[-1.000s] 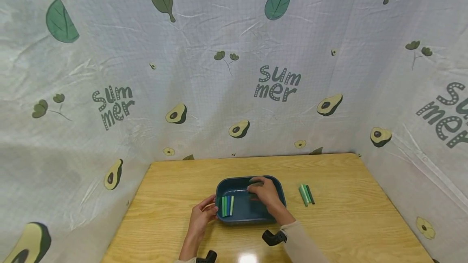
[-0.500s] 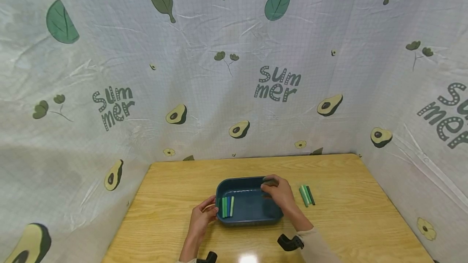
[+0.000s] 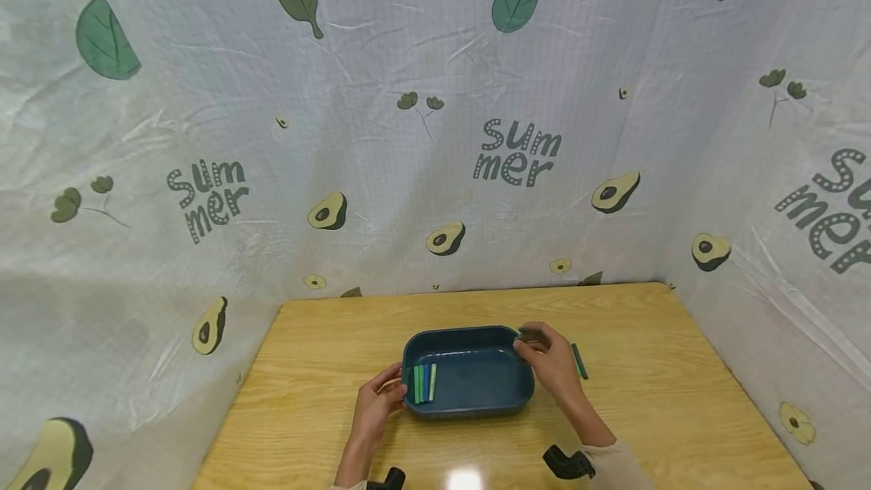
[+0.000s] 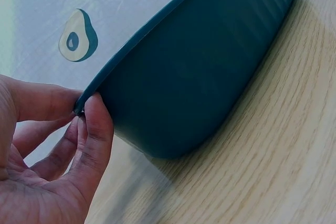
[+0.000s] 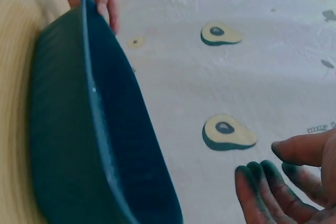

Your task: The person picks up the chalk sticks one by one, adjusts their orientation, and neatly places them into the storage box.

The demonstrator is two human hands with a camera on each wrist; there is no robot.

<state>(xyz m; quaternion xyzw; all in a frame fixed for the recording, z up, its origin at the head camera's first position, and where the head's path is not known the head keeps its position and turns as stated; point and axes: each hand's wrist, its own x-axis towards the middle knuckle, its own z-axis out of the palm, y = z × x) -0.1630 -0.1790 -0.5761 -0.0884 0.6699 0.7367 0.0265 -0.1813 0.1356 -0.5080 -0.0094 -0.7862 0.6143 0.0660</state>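
Note:
A dark blue plastic tray (image 3: 483, 384) stands at the middle of the wooden table. My left hand (image 3: 374, 403) pinches its left rim between thumb and fingers, seen close up in the left wrist view. Several green and blue pastel-like sticks (image 3: 426, 384) lie side by side at the left end of the tray. Over the tray's right rim is my right hand (image 3: 554, 365), its fingers loosely bent. The right wrist view shows dark green smudges on those fingertips (image 5: 270, 169) and nothing between thumb and fingers.
A dark green stick (image 3: 579, 361) and part of a lighter one lie on the table (image 3: 653, 399) right of the tray, partly hidden by my right hand. A white printed sheet (image 3: 381, 263) hangs behind the table and along both sides.
My right hand has moved right, from over the tray's inside to its right rim, and now covers part of the sticks on the table. The left hand stays at the left rim.

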